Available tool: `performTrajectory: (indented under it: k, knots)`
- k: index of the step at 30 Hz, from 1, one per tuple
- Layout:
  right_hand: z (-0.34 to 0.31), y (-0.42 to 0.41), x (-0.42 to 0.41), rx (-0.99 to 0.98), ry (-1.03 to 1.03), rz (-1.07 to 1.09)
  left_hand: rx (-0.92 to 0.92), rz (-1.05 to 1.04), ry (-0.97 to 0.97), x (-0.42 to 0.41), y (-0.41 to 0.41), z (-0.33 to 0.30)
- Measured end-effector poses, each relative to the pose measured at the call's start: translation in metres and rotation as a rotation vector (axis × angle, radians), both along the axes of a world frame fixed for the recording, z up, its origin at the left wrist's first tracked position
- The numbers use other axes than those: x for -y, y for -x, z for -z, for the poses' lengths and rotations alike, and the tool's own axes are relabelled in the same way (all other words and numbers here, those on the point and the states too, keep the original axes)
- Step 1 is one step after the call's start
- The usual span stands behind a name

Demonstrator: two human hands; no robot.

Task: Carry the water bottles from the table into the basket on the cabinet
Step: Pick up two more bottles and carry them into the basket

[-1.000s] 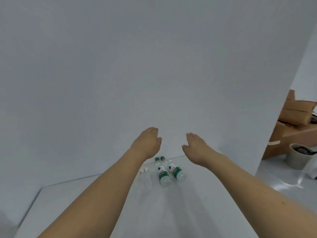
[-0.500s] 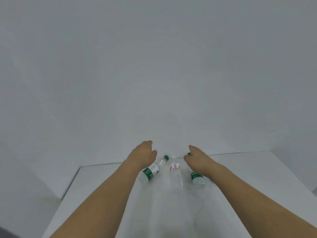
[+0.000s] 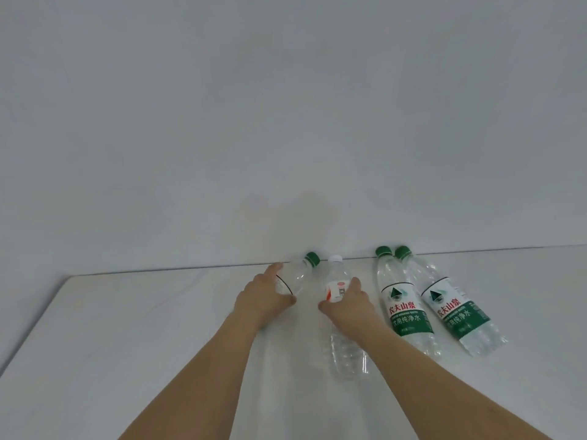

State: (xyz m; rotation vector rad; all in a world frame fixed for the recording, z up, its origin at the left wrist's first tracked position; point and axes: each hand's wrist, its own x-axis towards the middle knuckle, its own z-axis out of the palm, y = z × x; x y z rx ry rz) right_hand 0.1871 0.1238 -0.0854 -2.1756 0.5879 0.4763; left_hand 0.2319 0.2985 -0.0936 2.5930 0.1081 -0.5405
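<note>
Head view: four water bottles lie on the white worktop (image 3: 127, 328) with caps toward the wall. The left hand (image 3: 263, 300) curls round a green-capped bottle (image 3: 297, 276), while the right hand (image 3: 346, 304) grips the white-capped bottle (image 3: 341, 344) at its label. Two green-labelled bottles (image 3: 405, 306) lie touching, just right of the right hand.

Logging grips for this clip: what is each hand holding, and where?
Left hand grips the green-capped bottle around its middle; right hand grips the white-capped bottle at its label.
</note>
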Motion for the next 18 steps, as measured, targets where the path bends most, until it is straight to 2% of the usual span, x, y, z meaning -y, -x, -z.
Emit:
performTrajectory:
  k: [3, 6, 10, 18]
  knots:
    - [0.029, -0.007, -0.008, 0.11, 0.15, 0.067, 0.164, 0.014, -0.185, -0.012, -0.002, 0.027]
    - [0.04, -0.005, -0.009, 0.2, 0.202, 0.143, 0.223, 0.007, -0.2, -0.011, -0.007, 0.033]
    - [0.042, -0.007, -0.005, 0.22, 0.214, 0.176, 0.286, 0.012, -0.247, -0.004, -0.003, 0.037]
    - [0.055, -0.012, -0.005, 0.272, 0.262, 0.146, 0.332, 0.018, -0.304, -0.004, -0.005, 0.047]
